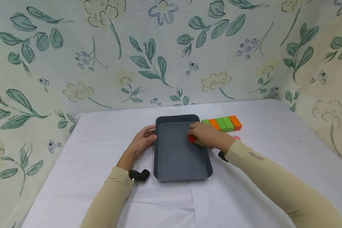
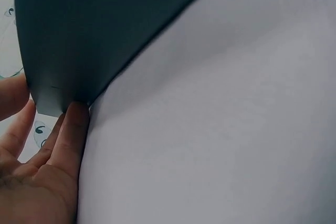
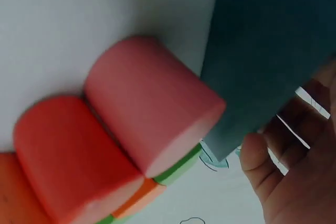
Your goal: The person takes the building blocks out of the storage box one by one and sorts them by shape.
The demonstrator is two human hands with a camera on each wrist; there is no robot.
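Note:
A dark grey rectangular tray [image 1: 182,152] lies on the white table. Along its left side, my left hand [image 1: 143,141] touches the outer wall with its fingertips. Close up in the left wrist view, those fingers [image 2: 71,135] meet the tray's dark side. My right hand [image 1: 203,134] is over the tray's right side and holds a red round block [image 1: 192,138], mostly covered by the fingers. Just outside the tray, the right wrist view has a pink cylinder [image 3: 152,103] standing beside a red cylinder [image 3: 73,156].
Behind my right hand, a row of green and orange rectangular blocks [image 1: 224,124] extends right from the tray's far right corner. A pink round top [image 1: 237,138] peeks out past my right wrist. Leaf-patterned cloth [image 1: 159,63] hangs behind the table.

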